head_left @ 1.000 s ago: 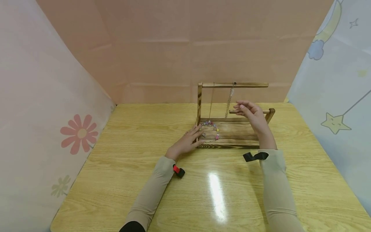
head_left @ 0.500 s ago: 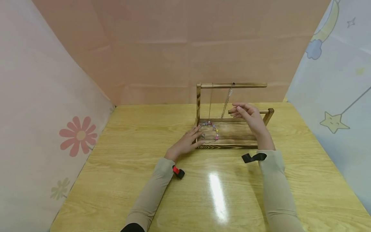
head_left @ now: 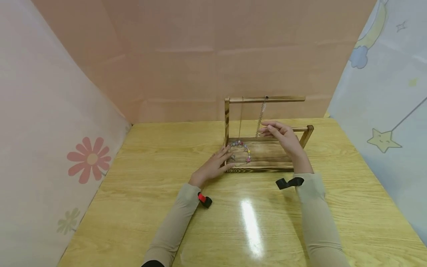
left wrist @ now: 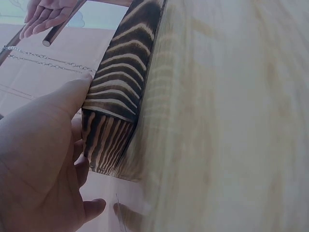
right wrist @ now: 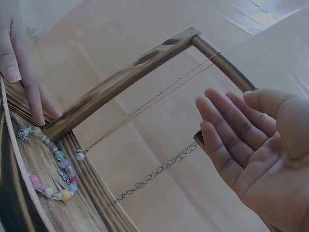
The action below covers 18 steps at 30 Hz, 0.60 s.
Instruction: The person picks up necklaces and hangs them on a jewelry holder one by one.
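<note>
While a peach sheet [head_left: 166,66] hangs behind the wooden stand [head_left: 227,119], a glossy table [head_left: 166,148] lies beneath. Stand: dark-striped; its tray [head_left: 263,170] holds a beaded bracelet [right wrist: 66,164], its upper bar [head_left: 287,99] a fine necklace [right wrist: 149,103] and a silvery chain [right wrist: 161,169]. Left hand [head_left: 212,163] touches the stand's left end, fingers spread; right hand [head_left: 283,137], thumb and fingers apart, is beside its lower bar [head_left: 299,129].

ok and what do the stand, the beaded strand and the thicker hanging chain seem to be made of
Stand: wood, probably scorched and smoothly finished, going by its bold dark grain bands. Beaded strand: glossy, some beads looking translucent, so plastic or glass; the look can't settle which. Thicker hanging chain: most likely metal, silvery, as its open interlocked links look grey.
</note>
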Available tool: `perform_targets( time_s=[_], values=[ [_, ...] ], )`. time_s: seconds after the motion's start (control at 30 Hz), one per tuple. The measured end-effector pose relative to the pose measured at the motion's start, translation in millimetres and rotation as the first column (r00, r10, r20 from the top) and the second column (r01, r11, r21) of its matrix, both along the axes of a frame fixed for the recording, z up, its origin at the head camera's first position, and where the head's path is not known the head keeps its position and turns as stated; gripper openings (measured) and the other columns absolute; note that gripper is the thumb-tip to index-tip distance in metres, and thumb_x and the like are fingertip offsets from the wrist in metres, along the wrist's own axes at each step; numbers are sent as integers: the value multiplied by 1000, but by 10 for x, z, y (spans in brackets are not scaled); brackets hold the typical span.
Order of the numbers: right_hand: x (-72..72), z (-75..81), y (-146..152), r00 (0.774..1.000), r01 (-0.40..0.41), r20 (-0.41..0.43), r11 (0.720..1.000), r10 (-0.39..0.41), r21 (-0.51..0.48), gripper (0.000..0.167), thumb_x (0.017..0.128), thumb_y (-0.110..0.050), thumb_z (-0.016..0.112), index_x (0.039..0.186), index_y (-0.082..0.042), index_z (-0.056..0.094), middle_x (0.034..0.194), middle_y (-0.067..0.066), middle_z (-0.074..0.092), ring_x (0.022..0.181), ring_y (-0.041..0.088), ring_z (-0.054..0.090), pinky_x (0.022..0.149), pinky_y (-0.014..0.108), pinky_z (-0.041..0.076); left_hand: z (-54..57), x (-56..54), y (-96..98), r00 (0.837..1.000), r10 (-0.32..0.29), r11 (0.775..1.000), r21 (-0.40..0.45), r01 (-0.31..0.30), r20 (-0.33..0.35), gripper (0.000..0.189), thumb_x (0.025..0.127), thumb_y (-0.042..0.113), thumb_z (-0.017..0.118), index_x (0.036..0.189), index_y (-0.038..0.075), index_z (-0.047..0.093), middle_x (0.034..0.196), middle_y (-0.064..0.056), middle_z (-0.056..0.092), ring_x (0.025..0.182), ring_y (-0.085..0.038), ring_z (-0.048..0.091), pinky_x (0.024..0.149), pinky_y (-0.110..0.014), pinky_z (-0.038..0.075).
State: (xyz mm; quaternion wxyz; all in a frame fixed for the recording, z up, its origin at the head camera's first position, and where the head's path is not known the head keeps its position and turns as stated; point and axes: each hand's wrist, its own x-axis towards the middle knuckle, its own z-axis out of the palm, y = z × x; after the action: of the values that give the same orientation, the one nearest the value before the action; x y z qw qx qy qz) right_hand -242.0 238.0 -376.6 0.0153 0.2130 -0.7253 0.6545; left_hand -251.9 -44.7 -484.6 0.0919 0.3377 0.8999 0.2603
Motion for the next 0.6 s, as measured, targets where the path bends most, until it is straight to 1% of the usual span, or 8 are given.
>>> perform_targets(
  time_s=[0.1, 0.2, 0.3, 0.47, 0.6],
  values=[
    [3, -14, -22, 1000, -7, 19, 999, 6, 43, 36, 100, -16, 40, 127, 6, 51, 112, 27, 59, 96, 23, 63, 87, 26, 50, -19, -3, -9, 1000, 2, 1000, 2, -2, 1, 59, 98, 42, 40, 147, 13, 27, 157, -3, 2, 144, -24, -3, 111, -58, 9],
    [-41, -76, -4, 999, -24, 30, 995, 21, 96, 39, 101, -17, 39, 130, 7, 47, 116, 31, 56, 101, 26, 61, 91, 32, 48, -29, -12, -18, 1000, 2, 1000, 1, -2, 0, 60, 98, 44, 40, 147, 13, 27, 157, -2, 2, 144, -23, -3, 111, -58, 10],
    [-98, -148, 25, 998, -53, 36, 990, 49, 133, 39, 101, -17, 39, 132, 4, 46, 118, 29, 55, 105, 32, 58, 94, 37, 46, -38, -21, -22, 1000, 5, 1000, 1, -5, -2, 60, 98, 46, 39, 147, 14, 27, 157, -1, 2, 144, -23, -4, 111, -58, 10],
    [-134, -199, 51, 995, -98, 36, 981, 93, 169, 36, 100, -19, 41, 131, -4, 50, 118, 20, 58, 106, 32, 59, 94, 33, 46, -33, -19, -14, 1000, 3, 1000, 11, -3, 3, 60, 97, 46, 39, 147, 14, 28, 157, -2, 2, 144, -22, -4, 111, -58, 10],
    [-133, -195, 61, 992, -128, 25, 976, 126, 176, 36, 100, -20, 42, 131, -4, 50, 117, 19, 60, 106, 32, 59, 94, 31, 46, -25, -9, -8, 1000, 3, 1000, 6, -3, 2, 60, 97, 46, 39, 148, 15, 27, 157, -2, 3, 144, -22, -4, 111, -59, 10]
  ],
)
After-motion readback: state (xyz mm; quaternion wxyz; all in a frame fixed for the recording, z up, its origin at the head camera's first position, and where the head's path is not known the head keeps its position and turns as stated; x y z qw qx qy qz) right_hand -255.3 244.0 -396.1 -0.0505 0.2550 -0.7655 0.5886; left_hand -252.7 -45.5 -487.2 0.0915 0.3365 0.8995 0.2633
